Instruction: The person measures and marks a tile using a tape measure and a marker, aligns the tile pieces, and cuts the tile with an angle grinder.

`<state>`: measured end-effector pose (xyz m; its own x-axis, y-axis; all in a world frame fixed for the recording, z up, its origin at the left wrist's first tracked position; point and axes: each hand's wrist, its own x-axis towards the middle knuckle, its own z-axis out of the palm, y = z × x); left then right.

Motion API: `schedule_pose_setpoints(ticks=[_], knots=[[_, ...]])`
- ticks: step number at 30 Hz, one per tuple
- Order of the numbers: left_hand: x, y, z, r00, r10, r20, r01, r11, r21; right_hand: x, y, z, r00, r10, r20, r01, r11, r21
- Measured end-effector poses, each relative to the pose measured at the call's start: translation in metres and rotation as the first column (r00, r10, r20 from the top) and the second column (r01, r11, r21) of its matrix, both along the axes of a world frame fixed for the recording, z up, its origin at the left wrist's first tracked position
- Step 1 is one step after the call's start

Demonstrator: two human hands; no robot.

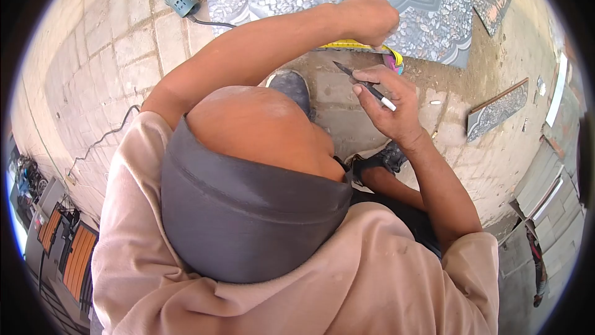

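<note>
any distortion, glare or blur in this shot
Head view: strong fisheye, black curved borders, pale block paving bending toward the edges; head view: soft sheen on the smooth dark grey headband; head view: right hand and its slim dark tool with a white end fairly sharp.

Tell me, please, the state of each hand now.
Left hand: curled by yellow measuring tape; grip cannot be told.
Right hand: closed, holding pointed black tool with white end.
</note>
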<state>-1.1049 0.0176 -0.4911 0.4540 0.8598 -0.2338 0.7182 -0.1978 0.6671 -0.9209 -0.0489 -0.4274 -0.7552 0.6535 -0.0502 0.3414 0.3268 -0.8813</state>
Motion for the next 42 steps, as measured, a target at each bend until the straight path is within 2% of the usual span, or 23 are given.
schedule_pose_setpoints(ticks=[3,5,6,11,16,18,22,24,27,31,42], knots=[[0.000,0.000,-0.003,1.000,0.009,0.018,-0.010,1.000,0.018,-0.011,0.002,-0.029,0.998,-0.006,-0.059,0.007,1.000,0.020],[0.001,0.001,-0.003,1.000,0.018,-0.004,-0.018,1.000,0.015,-0.017,0.005,-0.042,0.993,-0.053,-0.105,0.050,0.998,-0.024],[0.001,0.001,-0.002,0.999,0.022,-0.023,-0.022,1.000,0.014,-0.020,0.004,-0.046,0.990,-0.117,-0.077,0.107,0.986,-0.124],[-0.001,0.004,-0.005,0.999,-0.029,-0.028,0.029,0.999,0.015,-0.019,0.012,-0.053,0.997,-0.052,-0.061,0.048,0.997,-0.062],[0.000,0.007,-0.007,0.998,-0.062,-0.013,0.062,0.998,0.003,-0.019,0.012,-0.053,0.994,-0.077,-0.078,0.074,0.996,-0.043],[0.002,0.007,-0.008,1.000,-0.003,-0.026,0.004,0.999,0.039,-0.019,0.013,-0.053,0.995,-0.075,-0.060,0.072,0.996,-0.049],[0.003,0.008,-0.005,0.999,-0.011,-0.045,0.013,0.999,0.035,-0.020,0.014,-0.054,0.995,-0.071,-0.064,0.068,0.997,-0.045],[0.002,0.010,-0.003,0.996,-0.068,-0.059,0.067,0.997,-0.022,-0.020,0.014,-0.054,0.996,-0.066,-0.062,0.063,0.997,-0.050],[0.000,0.010,-0.001,0.997,-0.067,-0.038,0.066,0.997,-0.034,-0.021,0.013,-0.058,0.994,-0.091,-0.066,0.084,0.991,-0.100],[0.001,0.010,0.000,0.997,-0.066,-0.046,0.064,0.997,-0.046,-0.021,0.013,-0.053,0.996,-0.083,-0.034,0.080,0.994,-0.071],[0.002,0.008,-0.001,0.996,-0.059,-0.064,0.059,0.998,-0.005,-0.021,0.014,-0.054,0.997,-0.065,-0.035,0.063,0.996,-0.061]])
